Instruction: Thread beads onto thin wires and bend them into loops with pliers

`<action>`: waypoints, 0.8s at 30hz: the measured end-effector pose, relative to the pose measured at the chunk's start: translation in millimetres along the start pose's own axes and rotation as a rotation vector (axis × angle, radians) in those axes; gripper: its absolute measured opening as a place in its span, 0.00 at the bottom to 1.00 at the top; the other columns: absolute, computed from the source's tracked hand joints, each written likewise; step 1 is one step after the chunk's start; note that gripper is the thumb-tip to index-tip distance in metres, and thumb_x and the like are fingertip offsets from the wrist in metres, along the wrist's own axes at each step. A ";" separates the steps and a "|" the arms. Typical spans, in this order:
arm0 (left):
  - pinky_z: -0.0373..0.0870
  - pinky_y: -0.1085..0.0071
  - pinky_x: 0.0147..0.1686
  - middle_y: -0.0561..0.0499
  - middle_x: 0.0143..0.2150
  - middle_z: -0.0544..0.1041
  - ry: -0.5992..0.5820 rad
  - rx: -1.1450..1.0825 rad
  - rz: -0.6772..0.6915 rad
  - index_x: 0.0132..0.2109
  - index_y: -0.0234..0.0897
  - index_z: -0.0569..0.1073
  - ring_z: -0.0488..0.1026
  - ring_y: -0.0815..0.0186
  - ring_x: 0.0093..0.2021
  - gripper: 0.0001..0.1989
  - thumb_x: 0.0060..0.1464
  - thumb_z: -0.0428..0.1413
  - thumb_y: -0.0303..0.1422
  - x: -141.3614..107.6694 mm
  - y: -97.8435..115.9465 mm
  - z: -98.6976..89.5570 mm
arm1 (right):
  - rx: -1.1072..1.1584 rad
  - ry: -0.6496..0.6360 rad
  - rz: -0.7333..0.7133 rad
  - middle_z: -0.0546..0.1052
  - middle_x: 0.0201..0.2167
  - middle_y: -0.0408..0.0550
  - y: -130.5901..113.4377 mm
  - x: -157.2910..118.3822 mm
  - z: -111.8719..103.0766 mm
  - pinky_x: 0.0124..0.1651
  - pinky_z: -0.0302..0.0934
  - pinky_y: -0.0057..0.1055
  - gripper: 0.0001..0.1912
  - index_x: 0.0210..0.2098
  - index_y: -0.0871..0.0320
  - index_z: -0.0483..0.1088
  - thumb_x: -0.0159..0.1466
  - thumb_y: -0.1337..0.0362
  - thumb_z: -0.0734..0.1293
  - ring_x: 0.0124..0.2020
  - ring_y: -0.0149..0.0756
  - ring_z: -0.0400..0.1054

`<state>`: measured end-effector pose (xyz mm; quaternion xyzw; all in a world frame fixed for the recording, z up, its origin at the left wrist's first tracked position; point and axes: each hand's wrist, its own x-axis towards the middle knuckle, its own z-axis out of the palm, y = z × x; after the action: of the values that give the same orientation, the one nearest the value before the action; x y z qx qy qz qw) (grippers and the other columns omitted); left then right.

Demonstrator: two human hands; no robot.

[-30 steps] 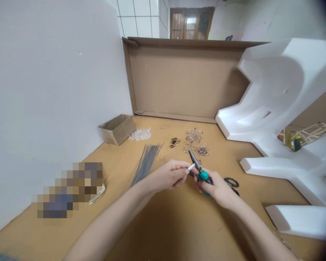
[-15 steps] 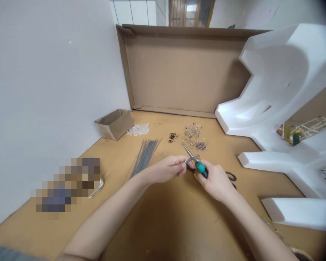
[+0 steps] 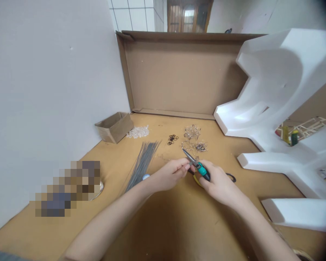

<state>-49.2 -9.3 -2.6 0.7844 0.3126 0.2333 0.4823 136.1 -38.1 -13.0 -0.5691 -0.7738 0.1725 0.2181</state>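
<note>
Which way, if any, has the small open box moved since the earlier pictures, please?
No: against the large cardboard panel, the small open box sits where it did.

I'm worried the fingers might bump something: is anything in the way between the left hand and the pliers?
Nothing visible is in the way. The left hand has its fingertips right by the metal jaws of the pliers. The black loop lies off to the side, past the right hand.
</note>
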 end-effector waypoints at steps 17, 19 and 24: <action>0.55 0.76 0.27 0.56 0.24 0.58 0.028 0.032 0.016 0.39 0.32 0.66 0.54 0.73 0.24 0.15 0.59 0.39 0.36 10.4 -16.8 3.5 | -0.133 0.100 0.128 0.73 0.25 0.46 11.9 11.1 30.9 0.29 0.51 0.27 0.08 0.32 0.55 0.67 0.53 0.66 0.59 0.25 0.36 0.65; 0.54 0.76 0.27 0.56 0.24 0.58 0.024 0.021 0.019 0.39 0.32 0.66 0.54 0.73 0.24 0.15 0.59 0.39 0.37 12.0 -18.7 3.3 | -0.069 0.073 0.111 0.72 0.24 0.45 14.5 12.9 31.7 0.29 0.51 0.26 0.08 0.32 0.55 0.67 0.53 0.67 0.59 0.25 0.35 0.64; 0.52 0.76 0.25 0.57 0.23 0.55 0.006 -0.029 -0.031 0.39 0.32 0.66 0.52 0.74 0.23 0.16 0.59 0.39 0.37 10.5 -16.8 1.5 | 0.090 0.012 0.059 0.71 0.26 0.44 15.6 13.7 24.0 0.31 0.52 0.26 0.09 0.32 0.55 0.66 0.51 0.69 0.59 0.27 0.33 0.62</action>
<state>-45.4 3.0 -17.7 0.7718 0.3227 0.2326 0.4961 132.4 -20.8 -39.4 -0.5825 -0.7468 0.2100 0.2426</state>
